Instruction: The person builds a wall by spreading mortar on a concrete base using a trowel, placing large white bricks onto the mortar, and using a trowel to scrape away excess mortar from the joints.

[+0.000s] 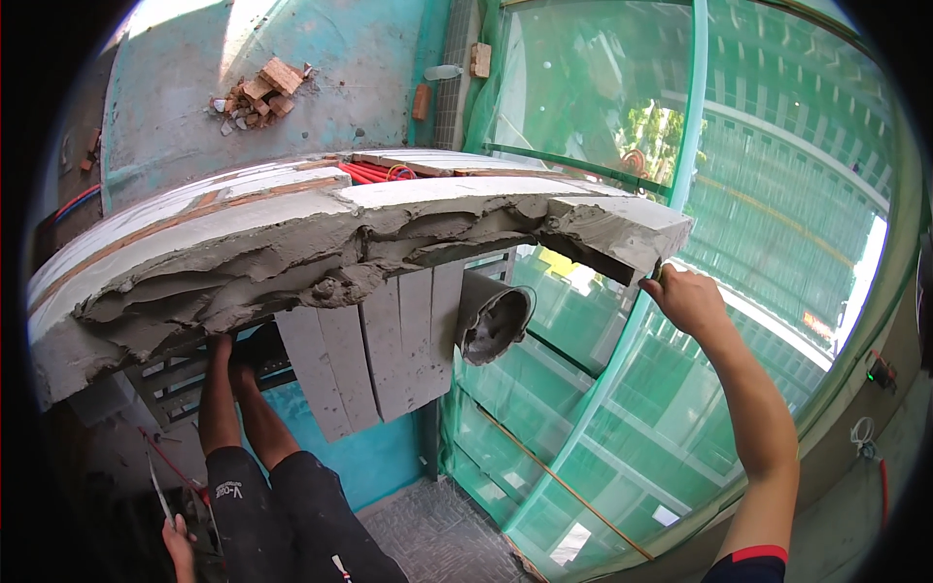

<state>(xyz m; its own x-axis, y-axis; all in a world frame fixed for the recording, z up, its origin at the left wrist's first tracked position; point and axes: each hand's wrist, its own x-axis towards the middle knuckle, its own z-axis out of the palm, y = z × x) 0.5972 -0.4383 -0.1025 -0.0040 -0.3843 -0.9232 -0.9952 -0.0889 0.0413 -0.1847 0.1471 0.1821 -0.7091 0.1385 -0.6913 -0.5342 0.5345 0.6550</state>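
Item, far left: your left hand (178, 546) is gripping a long, thin, greyish tool (159, 486), fingers closed round its lower end; you are holding it low and pointing up, apparently keeping the blade off your legs (245, 413).

Item, left to centre: the wall (437, 190) is curving across your view through the lens, showing a smooth white top with reddish-brown stripes. Grey mortar (243, 264) is coating its near face — thick, moist-looking, ridged and torn into lips and hollows.

Item, beyond the wall: broken bricks (267, 92) are lying heaped, rough and orange-brown.

Item, centre: pale boards (389, 340) are showing below the mortar, flat, straight-edged and splashed with grey. Red tubes (369, 173), smooth and slender, are sitting in a gap along the wall top.

Item, right of the boards: a dark round bucket (496, 321) is holding grey paste, probably being kept there for easy reach.

Item, right: your right hand (688, 299) is resting at the wall's end corner, fingers curled around a small dark handle-like piece (657, 273) — mostly hidden, seemingly being steadied there. Green netting (777, 194), thin and translucent, is hanging behind.
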